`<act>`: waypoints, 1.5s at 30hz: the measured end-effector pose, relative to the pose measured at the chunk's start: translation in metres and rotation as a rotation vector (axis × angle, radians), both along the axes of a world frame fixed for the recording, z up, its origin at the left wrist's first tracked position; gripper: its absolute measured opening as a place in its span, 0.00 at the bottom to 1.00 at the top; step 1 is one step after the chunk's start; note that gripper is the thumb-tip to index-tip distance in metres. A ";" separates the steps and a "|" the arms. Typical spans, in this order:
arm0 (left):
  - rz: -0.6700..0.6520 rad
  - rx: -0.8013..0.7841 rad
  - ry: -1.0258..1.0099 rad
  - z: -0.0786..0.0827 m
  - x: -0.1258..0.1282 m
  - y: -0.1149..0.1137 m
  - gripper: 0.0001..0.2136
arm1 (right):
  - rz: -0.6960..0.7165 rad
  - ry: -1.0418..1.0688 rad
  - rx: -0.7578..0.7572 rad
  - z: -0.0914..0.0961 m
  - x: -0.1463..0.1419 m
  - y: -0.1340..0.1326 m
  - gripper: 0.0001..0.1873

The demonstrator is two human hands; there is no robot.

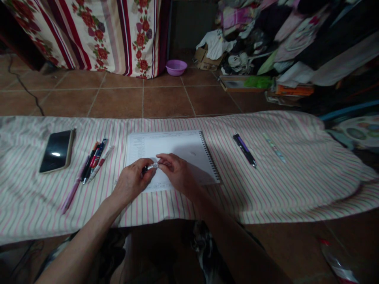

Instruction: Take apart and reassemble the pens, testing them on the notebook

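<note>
Head view, frame centre: left hand [133, 178] and right hand [175, 173] both pinch a small pen [151, 167] (partly hidden) between them, above the notebook [177, 148].

Both bare forearms reaching forward from the lower edge, converging over the near half of the white spiral-bound notebook [171, 154]. Left hand [132, 180] palm down, fingers curled, thumb and forefinger pinched together. Right hand [174, 172] just beside it, fingers bent, fingertips meeting those of the left. Wrists low, left elbow out wide, right forearm angled inward.
</note>
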State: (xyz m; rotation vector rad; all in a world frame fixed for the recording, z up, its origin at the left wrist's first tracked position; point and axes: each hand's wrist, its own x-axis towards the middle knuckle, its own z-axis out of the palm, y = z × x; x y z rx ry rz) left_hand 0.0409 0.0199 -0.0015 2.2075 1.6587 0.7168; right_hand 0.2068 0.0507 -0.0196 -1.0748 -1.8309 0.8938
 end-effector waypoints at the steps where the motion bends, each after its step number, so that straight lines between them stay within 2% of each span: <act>1: 0.013 -0.014 -0.006 0.000 0.000 0.000 0.08 | 0.001 0.005 -0.004 0.000 0.000 0.000 0.15; 10: -0.020 -0.058 -0.017 0.003 0.001 -0.001 0.07 | 0.013 0.033 -0.028 0.000 0.002 -0.002 0.15; 25: -0.015 -0.128 -0.149 0.001 0.001 -0.002 0.07 | 0.000 0.144 -0.103 0.003 -0.001 -0.003 0.14; 37: 0.048 -0.170 -0.245 0.003 0.005 -0.001 0.07 | -0.021 0.169 -0.175 0.004 0.002 -0.002 0.17; 41: 0.067 -0.182 -0.260 0.002 0.005 0.000 0.07 | -0.135 0.150 -0.124 0.009 0.018 0.007 0.13; 45: 0.080 -0.181 -0.233 0.002 0.005 0.000 0.07 | -0.375 -0.126 0.105 0.020 0.049 0.020 0.10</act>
